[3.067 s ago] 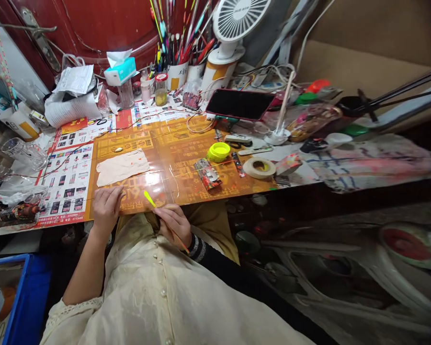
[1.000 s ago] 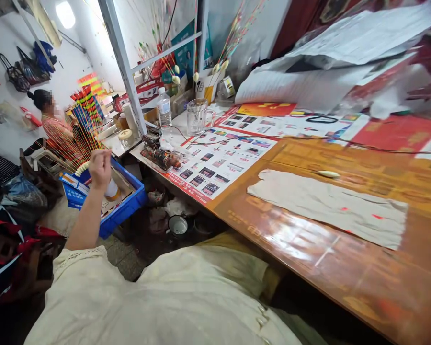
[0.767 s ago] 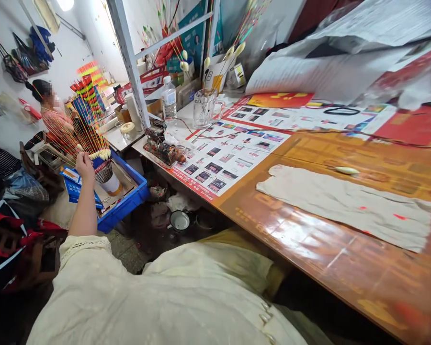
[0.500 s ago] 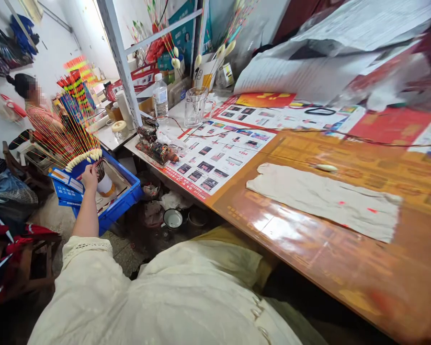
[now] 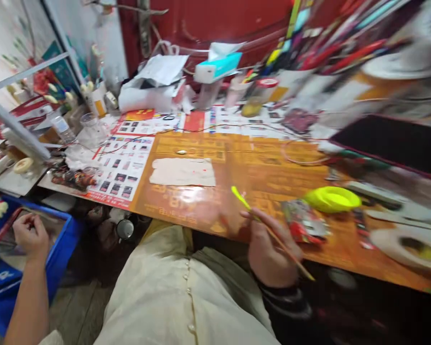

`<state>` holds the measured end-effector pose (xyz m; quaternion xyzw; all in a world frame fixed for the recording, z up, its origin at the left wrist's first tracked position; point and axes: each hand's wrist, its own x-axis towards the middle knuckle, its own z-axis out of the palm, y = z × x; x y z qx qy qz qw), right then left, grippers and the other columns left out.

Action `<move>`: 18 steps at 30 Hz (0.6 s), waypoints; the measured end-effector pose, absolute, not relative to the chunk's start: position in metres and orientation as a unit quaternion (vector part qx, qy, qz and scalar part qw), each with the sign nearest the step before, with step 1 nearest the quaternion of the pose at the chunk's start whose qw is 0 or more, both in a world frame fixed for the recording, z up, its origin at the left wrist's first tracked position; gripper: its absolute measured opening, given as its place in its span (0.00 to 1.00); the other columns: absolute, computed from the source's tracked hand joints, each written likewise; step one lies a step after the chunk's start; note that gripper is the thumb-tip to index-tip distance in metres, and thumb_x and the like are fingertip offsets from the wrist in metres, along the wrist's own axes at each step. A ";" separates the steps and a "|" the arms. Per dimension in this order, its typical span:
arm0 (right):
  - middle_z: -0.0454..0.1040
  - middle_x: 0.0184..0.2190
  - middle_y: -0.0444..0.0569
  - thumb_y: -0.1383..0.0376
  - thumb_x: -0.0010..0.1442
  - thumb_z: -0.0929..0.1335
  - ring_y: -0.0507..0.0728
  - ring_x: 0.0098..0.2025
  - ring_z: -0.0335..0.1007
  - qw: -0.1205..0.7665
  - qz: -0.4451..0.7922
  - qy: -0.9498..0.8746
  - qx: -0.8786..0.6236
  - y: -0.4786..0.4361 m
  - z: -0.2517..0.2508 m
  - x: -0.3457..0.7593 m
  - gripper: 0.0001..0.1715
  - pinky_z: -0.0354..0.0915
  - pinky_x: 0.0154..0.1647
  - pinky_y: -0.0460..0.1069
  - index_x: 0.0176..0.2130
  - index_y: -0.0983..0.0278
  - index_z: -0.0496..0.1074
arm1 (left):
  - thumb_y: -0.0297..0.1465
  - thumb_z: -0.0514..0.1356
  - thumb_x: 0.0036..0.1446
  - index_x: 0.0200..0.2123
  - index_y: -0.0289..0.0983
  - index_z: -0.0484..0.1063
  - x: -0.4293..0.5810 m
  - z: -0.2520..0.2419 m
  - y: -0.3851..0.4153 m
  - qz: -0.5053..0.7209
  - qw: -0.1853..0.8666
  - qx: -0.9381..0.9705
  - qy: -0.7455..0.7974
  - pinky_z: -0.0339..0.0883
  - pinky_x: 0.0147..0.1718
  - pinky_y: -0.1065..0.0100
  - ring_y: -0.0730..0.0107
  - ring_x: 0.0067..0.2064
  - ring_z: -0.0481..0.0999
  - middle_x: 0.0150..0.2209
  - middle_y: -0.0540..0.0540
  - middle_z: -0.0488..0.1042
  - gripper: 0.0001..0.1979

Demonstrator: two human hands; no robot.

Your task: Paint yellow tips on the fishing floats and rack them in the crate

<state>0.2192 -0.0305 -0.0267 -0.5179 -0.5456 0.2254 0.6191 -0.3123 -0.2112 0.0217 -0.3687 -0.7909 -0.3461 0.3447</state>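
The view is swinging back toward the table, and the left hand (image 5: 30, 235) is hovering inside the blue crate (image 5: 66, 225), fingers curling together, near a dark red stick (image 5: 2, 235). The right hand (image 5: 269, 249) is clamping its fingers on a thin yellow-tipped stick (image 5: 289, 254), just above the orange table mat (image 5: 258, 158).

cloth strip (image 5: 182, 172) on desk mat (image 5: 273, 148) | crate (image 5: 62, 230) left of desk | foil packet (image 5: 303, 221) right of cloth

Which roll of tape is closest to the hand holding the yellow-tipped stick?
The roll of tape at the table's right end, near the right hand; the other roll sits far off at the left.
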 end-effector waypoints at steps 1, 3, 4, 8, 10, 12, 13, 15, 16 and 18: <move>0.82 0.40 0.53 0.52 0.63 0.69 0.57 0.40 0.78 0.622 0.225 -0.545 -0.516 -0.028 -0.028 0.220 0.21 0.74 0.47 0.54 0.48 0.64 0.78 | 0.37 0.57 0.62 0.46 0.39 0.68 -0.299 0.021 -0.190 -0.350 0.339 -0.428 -0.761 0.69 0.35 0.59 0.62 0.34 0.72 0.38 0.43 0.73 0.11; 0.82 0.40 0.51 0.54 0.63 0.69 0.57 0.40 0.79 0.630 0.227 -0.551 -0.498 -0.025 -0.031 0.218 0.19 0.75 0.45 0.53 0.48 0.62 0.78 | 0.35 0.57 0.64 0.44 0.41 0.71 -0.263 0.026 -0.143 -0.347 0.288 -0.585 -0.674 0.71 0.41 0.58 0.60 0.39 0.76 0.39 0.43 0.76 0.08; 0.82 0.39 0.50 0.55 0.64 0.69 0.57 0.40 0.79 0.636 0.225 -0.554 -0.488 -0.024 -0.032 0.216 0.18 0.76 0.44 0.53 0.48 0.61 0.78 | 0.34 0.56 0.65 0.44 0.42 0.72 -0.244 0.031 -0.117 -0.341 0.252 -0.651 -0.630 0.71 0.45 0.57 0.59 0.42 0.76 0.39 0.43 0.77 0.08; 0.82 0.40 0.50 0.58 0.66 0.67 0.56 0.41 0.79 0.640 0.221 -0.576 -0.459 -0.025 -0.034 0.214 0.15 0.77 0.44 0.53 0.49 0.60 0.77 | 0.33 0.53 0.67 0.44 0.43 0.75 -0.174 0.053 0.000 -0.290 0.168 -0.783 -0.524 0.69 0.48 0.59 0.61 0.44 0.75 0.41 0.45 0.79 0.10; 0.82 0.40 0.50 0.59 0.67 0.66 0.56 0.41 0.79 0.632 0.218 -0.591 -0.451 -0.026 -0.033 0.215 0.15 0.77 0.44 0.53 0.50 0.60 0.77 | 0.33 0.52 0.68 0.43 0.42 0.76 -0.149 0.059 0.058 -0.242 0.154 -0.804 -0.521 0.68 0.49 0.58 0.59 0.46 0.74 0.42 0.43 0.78 0.12; 0.81 0.40 0.50 0.60 0.68 0.65 0.55 0.42 0.79 0.627 0.211 -0.604 -0.445 -0.025 -0.033 0.216 0.15 0.77 0.44 0.52 0.50 0.60 0.76 | 0.32 0.53 0.66 0.43 0.40 0.77 -0.132 0.059 0.108 -0.192 0.148 -0.802 -0.546 0.67 0.50 0.57 0.57 0.48 0.73 0.42 0.41 0.78 0.12; 0.81 0.40 0.49 0.61 0.68 0.65 0.55 0.42 0.79 0.628 0.206 -0.609 -0.439 -0.024 -0.033 0.217 0.15 0.76 0.44 0.52 0.50 0.60 0.76 | 0.31 0.53 0.65 0.42 0.39 0.77 -0.125 0.058 0.129 -0.166 0.146 -0.794 -0.566 0.66 0.50 0.57 0.56 0.48 0.73 0.42 0.40 0.77 0.12; 0.81 0.41 0.48 0.63 0.68 0.64 0.55 0.43 0.79 0.632 0.195 -0.619 -0.424 -0.023 -0.033 0.218 0.15 0.76 0.44 0.51 0.51 0.59 0.76 | 0.29 0.55 0.63 0.41 0.37 0.77 -0.115 0.055 0.163 -0.122 0.138 -0.780 -0.598 0.66 0.48 0.57 0.55 0.47 0.73 0.42 0.39 0.77 0.11; 0.81 0.41 0.48 0.64 0.68 0.64 0.55 0.43 0.78 0.634 0.191 -0.623 -0.416 -0.022 -0.032 0.218 0.15 0.76 0.44 0.51 0.51 0.58 0.75 | 0.29 0.56 0.62 0.39 0.37 0.77 -0.112 0.053 0.174 -0.109 0.134 -0.775 -0.608 0.66 0.47 0.58 0.55 0.46 0.73 0.41 0.38 0.76 0.10; 0.81 0.41 0.48 0.65 0.68 0.64 0.55 0.43 0.78 0.636 0.185 -0.631 -0.404 -0.021 -0.032 0.218 0.15 0.75 0.44 0.51 0.52 0.58 0.75 | 0.29 0.56 0.61 0.36 0.36 0.76 -0.110 0.050 0.187 -0.102 0.129 -0.771 -0.615 0.66 0.46 0.58 0.55 0.44 0.74 0.40 0.38 0.76 0.09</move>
